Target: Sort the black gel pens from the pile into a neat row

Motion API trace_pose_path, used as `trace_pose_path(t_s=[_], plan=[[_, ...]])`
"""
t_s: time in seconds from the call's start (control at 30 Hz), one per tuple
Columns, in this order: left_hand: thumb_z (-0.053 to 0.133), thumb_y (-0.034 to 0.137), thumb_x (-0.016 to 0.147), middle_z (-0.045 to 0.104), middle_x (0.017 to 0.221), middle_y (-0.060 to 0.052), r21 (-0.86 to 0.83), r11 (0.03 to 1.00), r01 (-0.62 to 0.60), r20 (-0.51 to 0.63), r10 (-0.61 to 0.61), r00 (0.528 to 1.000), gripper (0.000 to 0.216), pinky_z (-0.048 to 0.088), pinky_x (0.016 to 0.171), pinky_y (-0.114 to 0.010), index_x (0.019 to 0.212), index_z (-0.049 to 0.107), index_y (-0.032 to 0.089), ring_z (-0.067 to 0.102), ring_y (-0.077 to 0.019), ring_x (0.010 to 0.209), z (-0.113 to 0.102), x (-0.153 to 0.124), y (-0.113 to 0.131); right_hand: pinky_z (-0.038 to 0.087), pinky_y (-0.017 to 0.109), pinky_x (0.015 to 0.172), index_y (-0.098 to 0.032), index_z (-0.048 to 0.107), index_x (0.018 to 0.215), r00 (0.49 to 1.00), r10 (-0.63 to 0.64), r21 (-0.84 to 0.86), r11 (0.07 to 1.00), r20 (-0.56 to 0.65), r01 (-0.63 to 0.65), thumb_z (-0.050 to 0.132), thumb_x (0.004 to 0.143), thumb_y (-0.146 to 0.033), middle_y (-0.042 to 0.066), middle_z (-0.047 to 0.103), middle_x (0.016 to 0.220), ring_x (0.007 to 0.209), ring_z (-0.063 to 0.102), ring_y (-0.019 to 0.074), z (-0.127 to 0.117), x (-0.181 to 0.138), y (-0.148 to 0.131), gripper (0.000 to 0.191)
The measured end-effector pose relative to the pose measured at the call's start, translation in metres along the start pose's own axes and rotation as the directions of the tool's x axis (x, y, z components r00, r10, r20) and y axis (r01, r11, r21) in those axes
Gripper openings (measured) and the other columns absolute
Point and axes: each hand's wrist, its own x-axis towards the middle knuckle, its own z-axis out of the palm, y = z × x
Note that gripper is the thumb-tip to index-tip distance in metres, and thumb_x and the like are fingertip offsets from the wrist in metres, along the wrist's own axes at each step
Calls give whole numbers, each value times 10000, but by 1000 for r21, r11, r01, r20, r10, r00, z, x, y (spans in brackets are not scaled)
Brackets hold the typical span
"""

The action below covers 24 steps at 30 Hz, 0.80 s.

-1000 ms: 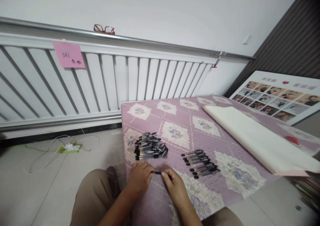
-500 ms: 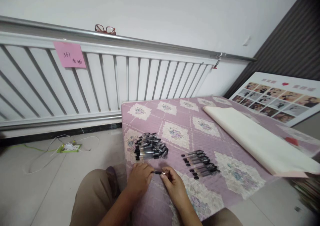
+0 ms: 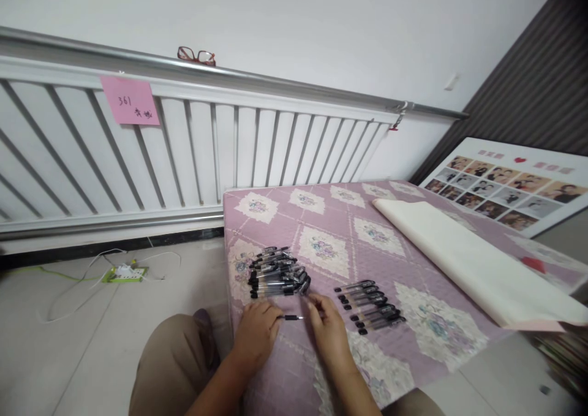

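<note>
My left hand (image 3: 258, 333) is closed around the rear part of a pen (image 3: 290, 317), low over the near left of the bed-like surface. The pen's black grip and thin shiny tip stick out to the right of my fingers. Just beyond that tip, my right hand (image 3: 328, 329) is closed in a pinch; whatever lies between its fingers is hidden. In front of my left hand lies a heap of black-capped clear pens (image 3: 278, 275). Right of my right hand, several similar pens (image 3: 370, 306) lie side by side in a slanting row.
A purple floral cover (image 3: 321, 211) spreads under the pens. On it to the right lies a folded cream sheet (image 3: 459, 253), with a photo board (image 3: 500, 183) behind. A white radiator (image 3: 243, 140) lines the wall. On the floor at left sits a power strip (image 3: 128, 274) with cables.
My right hand has moved a little to the right and away, off the pen's tip, which now shows with a gap. My left hand still holds the pen in the same place.
</note>
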Motion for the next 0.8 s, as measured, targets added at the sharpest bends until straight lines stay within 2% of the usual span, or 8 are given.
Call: trace_pose_path(t_s=[0.07,0.17,0.27,0.37,0.57,0.7,0.8], plan=[[492,216,895,628,989,2,-10,1000,3,-1,-3,1000,165,344,908,-361,971,627,273,531,-194,972,0,0,-1,454,384,904,-177,606,1067,995,-98,-78,992,-9,97,485,827,-268,104,646,1056,1001,583,229,2,14,4,284],[500,203,888,627,986,6,-17,1000,8,-5,-8,1000,169,346,903,-361,974,625,277,531,-193,969,0,1,-1,397,439,994,-194,518,1237,979,-204,-188,960,26,205,510,785,-214,109,587,1214,1133,521,243,7,32,12,452],[491,196,891,622,988,7,-23,1000,0,-5,0,1000,174,340,912,-352,974,623,272,527,-183,983,-2,2,0,387,456,1011,-162,474,1291,973,-223,-253,939,58,231,542,762,-213,138,557,1259,1169,497,262,13,42,20,536],[488,187,887,614,989,3,-23,1000,-2,2,2,1000,179,339,912,-346,969,626,266,522,-178,990,-3,2,0,401,449,998,-141,508,1250,970,-222,-272,932,96,240,561,748,-201,144,579,1218,1133,517,266,17,44,22,509],[478,179,891,614,969,-1,-43,999,8,-12,-8,1000,187,350,882,-352,969,625,267,527,-183,958,-3,3,1,421,458,978,-156,513,1220,969,-243,-257,935,36,243,549,774,-214,137,570,1191,1115,517,262,11,32,11,451],[468,187,899,619,956,-3,-46,999,11,-7,-12,1000,188,354,876,-347,952,631,265,532,-181,946,-4,3,2,443,435,966,-197,518,1195,975,-223,-218,952,-6,216,539,815,-273,118,543,1179,1106,522,245,2,9,13,388],[478,201,899,622,960,-2,-40,999,12,-10,-13,1000,178,356,880,-345,956,634,266,533,-183,949,-3,3,1,463,433,936,-213,548,1163,977,-215,-263,942,6,209,549,815,-296,111,550,1149,1083,535,251,-5,-12,20,357]])
